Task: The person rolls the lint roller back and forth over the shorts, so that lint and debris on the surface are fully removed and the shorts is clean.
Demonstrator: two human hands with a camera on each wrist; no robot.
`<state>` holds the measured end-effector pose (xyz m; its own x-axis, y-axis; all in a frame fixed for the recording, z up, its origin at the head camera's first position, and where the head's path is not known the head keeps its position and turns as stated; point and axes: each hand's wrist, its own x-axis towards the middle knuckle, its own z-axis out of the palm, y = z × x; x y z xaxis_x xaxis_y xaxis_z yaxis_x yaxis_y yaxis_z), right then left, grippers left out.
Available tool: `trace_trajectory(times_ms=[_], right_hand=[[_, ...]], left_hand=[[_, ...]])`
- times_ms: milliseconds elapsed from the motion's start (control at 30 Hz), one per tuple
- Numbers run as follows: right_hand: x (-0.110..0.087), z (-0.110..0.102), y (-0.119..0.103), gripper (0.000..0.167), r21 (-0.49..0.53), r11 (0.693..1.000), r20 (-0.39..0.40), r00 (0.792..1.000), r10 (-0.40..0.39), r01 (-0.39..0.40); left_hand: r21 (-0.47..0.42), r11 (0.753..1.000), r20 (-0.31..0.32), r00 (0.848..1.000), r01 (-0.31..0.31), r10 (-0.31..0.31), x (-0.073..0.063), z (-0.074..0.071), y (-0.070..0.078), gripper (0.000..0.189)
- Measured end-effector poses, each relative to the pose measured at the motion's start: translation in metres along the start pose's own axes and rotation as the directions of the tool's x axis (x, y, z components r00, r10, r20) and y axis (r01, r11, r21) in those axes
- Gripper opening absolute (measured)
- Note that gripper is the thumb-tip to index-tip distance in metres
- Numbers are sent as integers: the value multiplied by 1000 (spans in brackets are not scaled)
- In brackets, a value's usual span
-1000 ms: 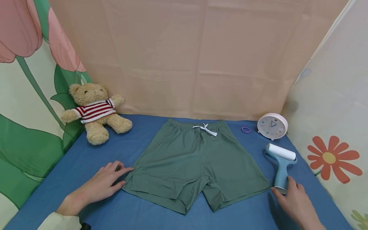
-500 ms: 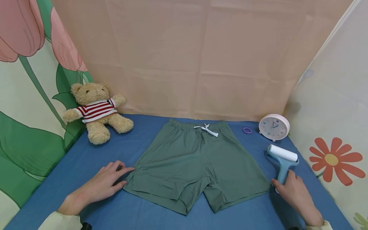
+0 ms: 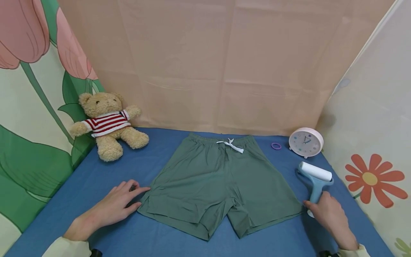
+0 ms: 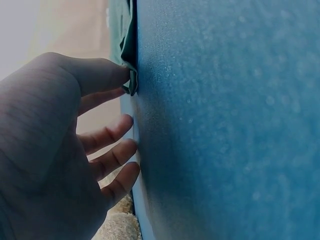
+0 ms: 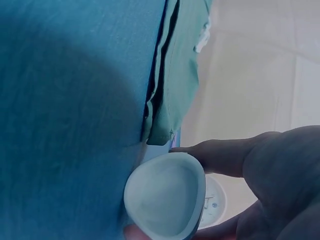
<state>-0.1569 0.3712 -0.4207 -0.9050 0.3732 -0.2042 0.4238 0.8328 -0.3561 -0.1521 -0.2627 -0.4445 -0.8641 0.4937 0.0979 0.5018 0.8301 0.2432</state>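
The left hand (image 3: 113,205) is bare; a pale cream sleeve (image 3: 67,248) ends near the wrist, with a black part (image 3: 96,253) beside it. The right sleeve (image 3: 354,251) matches.

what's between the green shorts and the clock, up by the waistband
A purple ring lies on the blue cloth between the green shorts and the clock, as the head view shows.

Creased beige backdrop (image 3: 199,64), tulip-print left wall (image 3: 35,107), flower-print right wall (image 3: 372,117), blue surface (image 3: 160,241)
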Motion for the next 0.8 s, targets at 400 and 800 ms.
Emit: trace_trajectory(times_ms=[400, 800], right_hand=[[-7, -1, -1, 42, 17, 998, -20, 997, 68, -67], [-10, 0, 2, 45, 8, 998, -120, 991, 55, -54]], left_hand=[[-6, 1000, 18, 1000, 12, -12, 0, 0, -2, 47], [-5, 1000, 16, 1000, 12, -11, -1, -1, 0, 46]])
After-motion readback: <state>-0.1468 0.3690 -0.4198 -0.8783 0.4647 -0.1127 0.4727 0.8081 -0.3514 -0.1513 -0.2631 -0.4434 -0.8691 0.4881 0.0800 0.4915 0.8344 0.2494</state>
